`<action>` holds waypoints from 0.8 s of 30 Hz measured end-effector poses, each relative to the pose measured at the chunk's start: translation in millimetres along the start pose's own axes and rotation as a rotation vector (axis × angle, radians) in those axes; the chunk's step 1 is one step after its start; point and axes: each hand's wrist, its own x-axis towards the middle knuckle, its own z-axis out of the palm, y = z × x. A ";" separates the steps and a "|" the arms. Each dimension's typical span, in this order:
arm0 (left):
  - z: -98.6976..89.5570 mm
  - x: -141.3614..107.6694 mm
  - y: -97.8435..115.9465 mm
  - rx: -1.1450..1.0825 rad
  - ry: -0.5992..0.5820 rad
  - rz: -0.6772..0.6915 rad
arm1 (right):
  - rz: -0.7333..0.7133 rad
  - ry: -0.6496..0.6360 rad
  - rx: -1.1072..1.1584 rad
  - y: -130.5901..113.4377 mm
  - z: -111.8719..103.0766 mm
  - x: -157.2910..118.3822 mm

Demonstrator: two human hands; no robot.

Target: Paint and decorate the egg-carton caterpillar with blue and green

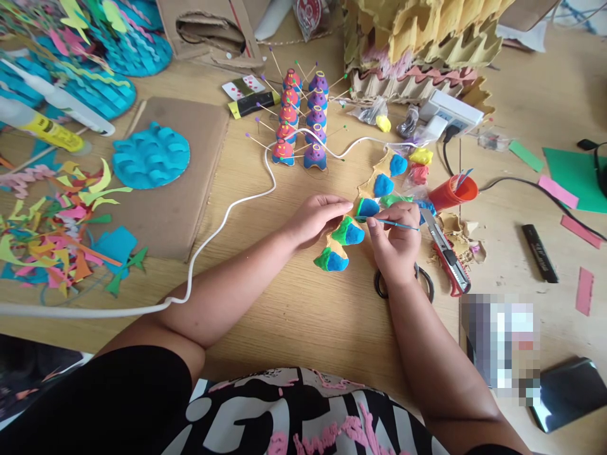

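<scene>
My left hand (315, 221) grips the near side of an egg-carton strip (348, 231), thumb and fingers closed at its edge. Blue modelling clay covers part of each bump, and green clay is on the nearer ones. In my right hand (394, 246) a thin blue stick tool (396, 224) is pinched, its tip at the middle bump. Black-handled scissors (380, 284) lie partly hidden under my right wrist. Just right of that hand rests a red utility knife (446, 253). Beyond the strip stand two rows of red clay figures (287, 115) and purple clay figures (317, 117) with pins stuck in.
A white cable (232, 205) crosses the table and my left forearm. Cardboard with a blue paper disc (152, 155) and paper scraps (61, 234) lie left. Stacked egg cartons (417, 38) stand behind. An orange cup (454, 191), power adapter (453, 109), marker (539, 253) and phone (569, 392) are right.
</scene>
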 end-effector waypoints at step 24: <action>6.3 -0.9 3.5 0.043 0.082 0.006 | -0.038 0.015 -0.051 -0.5 0.1 -0.8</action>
